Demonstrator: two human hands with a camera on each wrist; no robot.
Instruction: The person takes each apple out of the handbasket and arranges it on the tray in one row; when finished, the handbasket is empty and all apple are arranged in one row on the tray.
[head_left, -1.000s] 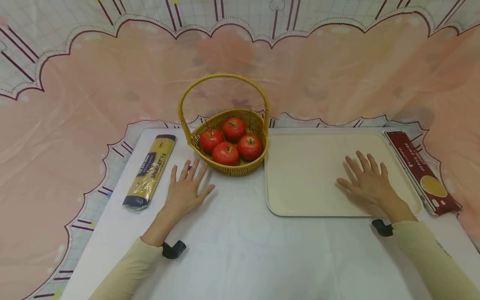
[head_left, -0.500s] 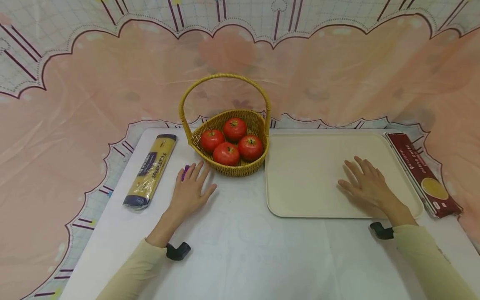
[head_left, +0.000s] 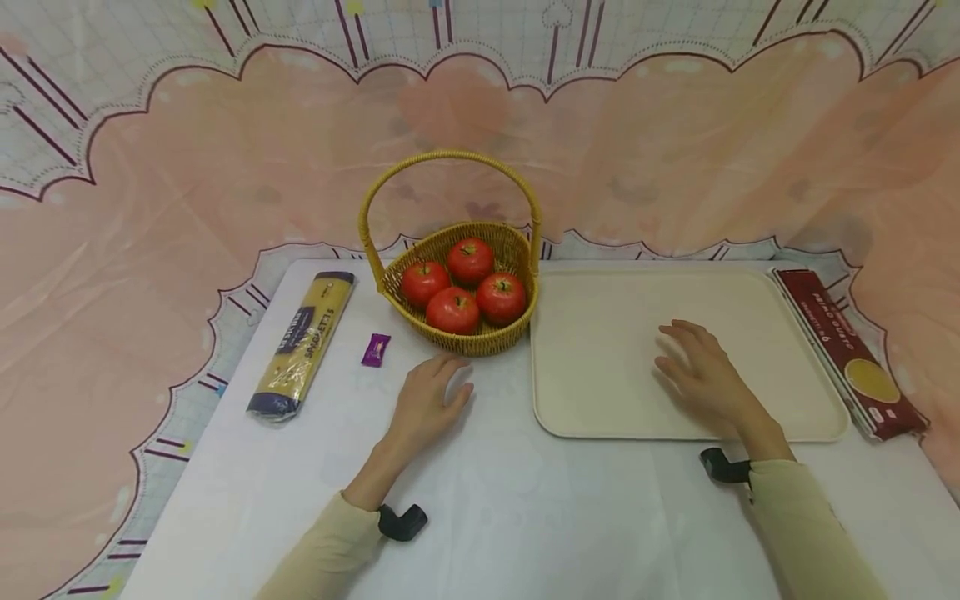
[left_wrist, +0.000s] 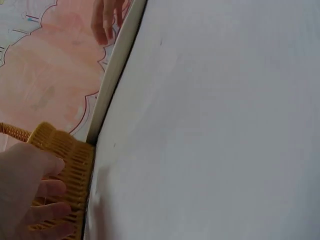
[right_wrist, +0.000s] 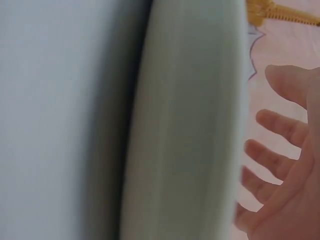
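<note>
Seen from the wearer's head, looking forward and down, a white table spreads beneath the left hand and right hand; the left-wrist camera, low and tipped sideways, faces across the table toward the backdrop, the wicker basket close by; the right-wrist camera, also tipped, looks from nearest at the tray; parts of basket and tray show in all three views

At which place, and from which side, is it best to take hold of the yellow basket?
Probably the top of its arched handle, from above: it is slim, stands upright, joins both sides of the basket and rises clear of the red fruits.
</note>
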